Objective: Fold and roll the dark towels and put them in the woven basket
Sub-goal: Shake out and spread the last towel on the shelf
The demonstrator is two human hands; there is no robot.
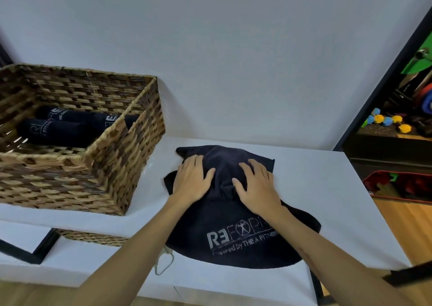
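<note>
One head-worn wide-angle view looks forward and down, close over the white surface (pixel 315 189). A wall fills the upper frame.

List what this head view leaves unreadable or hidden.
- Head view: the towel logo's right end is covered by the right hand and forearm.
- Head view: the count of rolled towels is unsure; the woven basket wall hides part.
- Head view: the items on the far-right shelf are too small.
</note>
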